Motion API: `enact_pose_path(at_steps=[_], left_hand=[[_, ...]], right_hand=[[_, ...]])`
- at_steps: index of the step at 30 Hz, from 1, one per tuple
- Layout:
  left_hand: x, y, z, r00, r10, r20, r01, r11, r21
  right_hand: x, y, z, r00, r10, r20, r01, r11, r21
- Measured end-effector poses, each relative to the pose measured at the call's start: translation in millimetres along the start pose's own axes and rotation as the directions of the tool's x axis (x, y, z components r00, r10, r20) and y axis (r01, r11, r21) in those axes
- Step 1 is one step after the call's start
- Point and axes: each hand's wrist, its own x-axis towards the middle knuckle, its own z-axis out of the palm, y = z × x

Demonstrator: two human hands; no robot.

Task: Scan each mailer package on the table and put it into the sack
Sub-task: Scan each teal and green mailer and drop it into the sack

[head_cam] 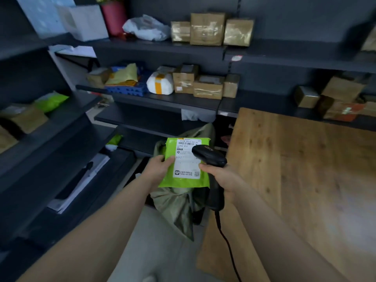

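Left of grip: left hand [157, 166] clamped mailer's [185, 181] left edge, label facing up for reading, held over open sack [175, 202]. Right hand [220, 178] closed around scanner [209, 155] handle, head aimed at barcode beside fingers. Table [305, 169] to right.
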Motion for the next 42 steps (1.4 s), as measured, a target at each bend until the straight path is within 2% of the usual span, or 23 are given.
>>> enact_pose_path(at_steps=[4,8,13,19,25,30,33,35,38,40,42], left_hand=[[55,-12,-65,1.0,0.018,0.019,-0.02,0.997,0.081],[117,-25,-121,0.997,0.015,0.08,-0.029,0.984,0.177],[187,-37,-149,0.989,-0.035,0.145,0.004,0.978,0.208],[279,-61,-126,0.948,-0.163,0.274,0.107,0.972,0.211],[370,-95,-96,0.946,-0.16,0.283,0.058,0.939,0.339],[439,-127,-89,0.942,-0.184,0.28,0.033,0.883,0.469],[468,-145,-77,0.95,-0.198,0.243,0.046,0.855,0.516],[485,-156,-68,0.951,-0.188,0.244,0.043,0.864,0.501],[509,-175,-56,0.939,-0.235,0.251,0.073,0.85,0.522],[522,-188,-52,0.934,-0.26,0.243,0.079,0.817,0.572],[527,-193,-50,0.94,-0.227,0.254,0.05,0.83,0.556]], right_hand=[[47,4,70,1.0,0.013,-0.023,-0.012,0.999,0.049],[98,12,133,0.992,0.066,-0.112,-0.053,0.992,0.114],[155,22,174,0.966,0.135,-0.22,-0.09,0.975,0.203],[234,39,160,0.921,0.189,-0.34,-0.107,0.964,0.244],[322,69,139,0.862,0.249,-0.442,-0.147,0.956,0.253],[380,100,128,0.826,0.29,-0.484,-0.238,0.957,0.166],[409,113,129,0.829,0.201,-0.523,-0.22,0.975,0.025],[426,128,128,0.827,0.217,-0.519,-0.254,0.967,0.0],[448,148,121,0.825,0.346,-0.447,-0.363,0.931,0.05],[457,156,121,0.814,0.378,-0.441,-0.388,0.919,0.073],[464,164,120,0.811,0.383,-0.441,-0.386,0.918,0.089]])
